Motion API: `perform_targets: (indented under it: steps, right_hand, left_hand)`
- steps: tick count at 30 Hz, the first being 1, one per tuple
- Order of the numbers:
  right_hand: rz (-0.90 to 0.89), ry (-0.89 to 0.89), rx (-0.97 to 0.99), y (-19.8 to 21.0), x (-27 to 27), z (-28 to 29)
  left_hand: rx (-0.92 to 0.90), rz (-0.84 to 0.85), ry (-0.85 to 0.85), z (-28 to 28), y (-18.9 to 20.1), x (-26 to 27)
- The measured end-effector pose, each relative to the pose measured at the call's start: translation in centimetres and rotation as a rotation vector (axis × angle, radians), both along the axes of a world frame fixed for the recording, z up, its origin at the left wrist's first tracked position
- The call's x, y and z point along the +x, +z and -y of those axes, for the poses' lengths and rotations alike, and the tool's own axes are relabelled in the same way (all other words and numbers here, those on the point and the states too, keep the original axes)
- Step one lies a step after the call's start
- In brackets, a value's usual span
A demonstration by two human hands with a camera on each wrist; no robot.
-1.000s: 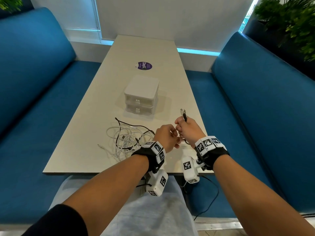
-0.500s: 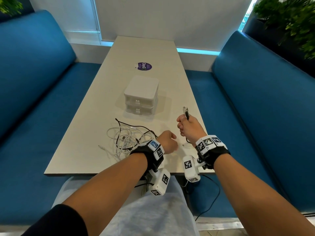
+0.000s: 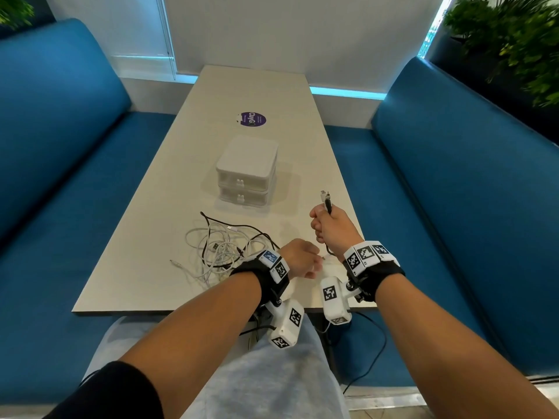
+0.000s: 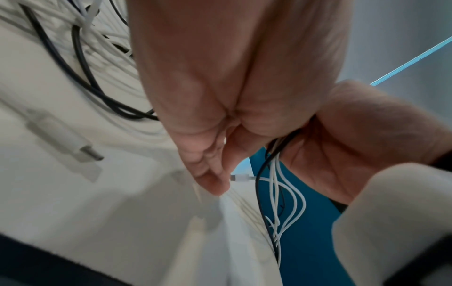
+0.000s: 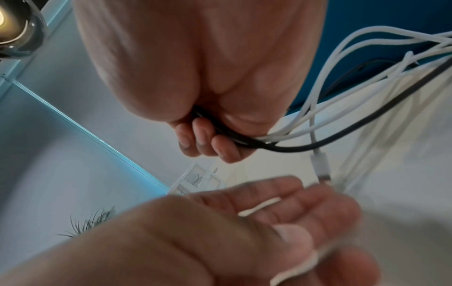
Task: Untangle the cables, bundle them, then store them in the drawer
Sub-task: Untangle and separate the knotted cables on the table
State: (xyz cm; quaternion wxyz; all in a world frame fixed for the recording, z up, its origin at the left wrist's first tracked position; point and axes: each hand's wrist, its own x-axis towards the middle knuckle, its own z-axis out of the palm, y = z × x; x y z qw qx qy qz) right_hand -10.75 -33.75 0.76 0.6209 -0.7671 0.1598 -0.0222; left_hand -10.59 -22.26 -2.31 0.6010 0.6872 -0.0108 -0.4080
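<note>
Right hand (image 3: 331, 226) fingers clench the black-and-white cable bundle (image 5: 288, 139); left hand (image 3: 299, 257) fingers pinch a white strand, risking a tightened knot.

**What the person wears**

Both forearms are bare. Each wrist carries a black strap topped with white blocks printed with black-and-white square markers; a white camera box with the same markers hangs beneath the left wrist (image 3: 286, 326) and the right wrist (image 3: 334, 300). A black sleeve (image 3: 106, 391) covers the left upper arm; light grey shorts (image 3: 263, 385) cover the lap
</note>
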Motion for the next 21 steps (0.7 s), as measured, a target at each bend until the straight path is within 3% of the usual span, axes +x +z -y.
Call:
perform_targets:
  steps: [5,11,13,15,17,19,21]
  right_hand:
    - [-0.028,0.008,-0.043,-0.5,-0.1,-0.2]
    - [-0.062,0.062,-0.265,-0.3,-0.2,-0.2]
    - [-0.099,0.106,-0.417,-0.8,-0.5,0.1]
    - [-0.162,0.187,-0.702,-1.2,-1.1,0.2]
    - [-0.191,0.167,-0.901,-1.4,-1.8,0.5]
    - [-0.150,0.044,-0.854,-1.3,-2.2,0.8]
    - [-0.137,-0.030,-0.685,-1.3,-1.8,0.4]
  left_hand:
    - [-0.084,0.056,-0.019,0.4,0.6,-0.3]
    - [-0.141,0.094,-0.073,0.5,0.8,-0.7]
    - [-0.152,0.131,0.008,0.2,0.9,-0.1]
    - [-0.113,0.177,0.115,-0.4,1.2,0.7]
    - [-0.050,0.241,0.161,-1.3,1.7,1.6]
    - [-0.041,0.286,0.169,-2.5,2.5,2.4]
    - [-0.014,0.349,0.168,-4.1,3.5,3.4]
